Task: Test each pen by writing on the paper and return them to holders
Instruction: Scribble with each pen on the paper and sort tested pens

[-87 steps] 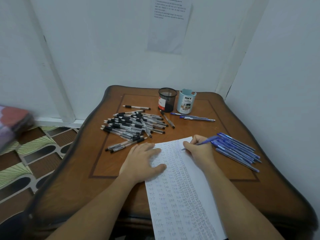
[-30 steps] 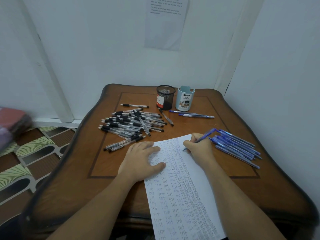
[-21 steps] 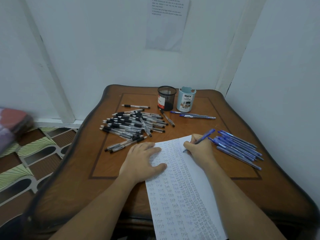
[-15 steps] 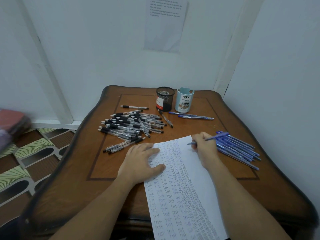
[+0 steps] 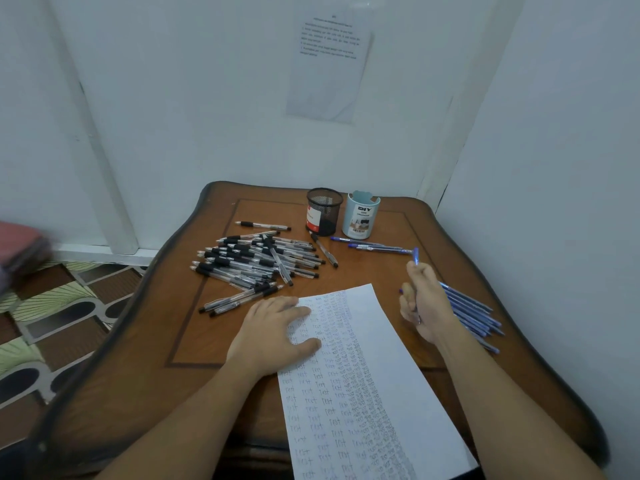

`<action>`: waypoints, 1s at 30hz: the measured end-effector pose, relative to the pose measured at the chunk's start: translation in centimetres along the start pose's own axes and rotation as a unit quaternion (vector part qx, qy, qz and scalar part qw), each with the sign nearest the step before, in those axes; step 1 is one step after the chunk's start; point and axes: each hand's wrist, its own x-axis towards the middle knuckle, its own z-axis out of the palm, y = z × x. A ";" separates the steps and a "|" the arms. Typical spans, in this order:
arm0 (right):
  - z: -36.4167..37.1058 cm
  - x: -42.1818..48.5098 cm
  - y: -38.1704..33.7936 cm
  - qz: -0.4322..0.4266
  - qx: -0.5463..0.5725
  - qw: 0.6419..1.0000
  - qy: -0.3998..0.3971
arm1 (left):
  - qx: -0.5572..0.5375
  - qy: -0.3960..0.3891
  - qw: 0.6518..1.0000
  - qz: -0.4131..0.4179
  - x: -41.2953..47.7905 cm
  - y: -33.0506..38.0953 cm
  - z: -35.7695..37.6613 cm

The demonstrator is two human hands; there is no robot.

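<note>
A white paper (image 5: 377, 348) covered in small handwritten words lies on the wooden table (image 5: 138, 358). My left hand (image 5: 273, 332) rests flat on the paper's left edge. My right hand (image 5: 424, 303) is lifted to the right of the paper and grips a blue pen (image 5: 415, 256), which stands nearly upright above the fist. Several blue pens (image 5: 474, 315) lie just behind that hand. A heap of black-grip pens (image 5: 256, 259) lies left of centre. A black mesh holder (image 5: 323, 211) and a light blue holder (image 5: 361, 214) stand at the back.
Two blue pens (image 5: 375, 247) lie in front of the light blue holder. White walls close in behind and to the right of the table. A printed sheet (image 5: 329, 60) hangs on the back wall. Patterned floor (image 5: 62, 317) shows to the left.
My right hand has lifted the blue pen off the paper, moved right and turned it nearly upright. My left hand has stayed on the paper.
</note>
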 end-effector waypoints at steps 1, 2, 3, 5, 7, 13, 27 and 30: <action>-0.4 0.0 0.1 -0.001 -0.050 0.999 0.006 | 0.000 -0.001 1.000 0.001 0.0 0.1 0.0; -0.7 0.2 0.2 -0.012 -0.122 0.992 0.014 | 0.000 -0.001 1.000 0.001 0.0 0.1 0.0; -1.2 0.5 0.4 -0.035 -0.203 0.978 0.018 | -0.001 0.001 1.000 0.002 0.0 0.1 0.0; -2.3 1.1 0.5 -0.090 -0.332 0.939 0.025 | -0.003 0.003 1.000 0.004 0.0 0.1 0.0; -3.9 1.8 0.0 -0.126 -0.439 0.889 0.042 | -0.003 0.005 1.000 0.005 0.0 0.1 0.0; -9.0 4.5 -1.2 -0.109 -0.682 0.717 0.096 | -0.003 0.007 1.000 0.003 0.1 -0.1 0.1; -7.9 5.2 -1.0 -0.154 -0.585 0.788 0.115 | -0.010 0.012 1.000 0.002 0.6 -0.2 0.1; -5.2 6.6 -1.2 -0.187 -0.619 0.756 0.102 | -0.012 0.013 1.000 0.003 0.7 -0.3 0.3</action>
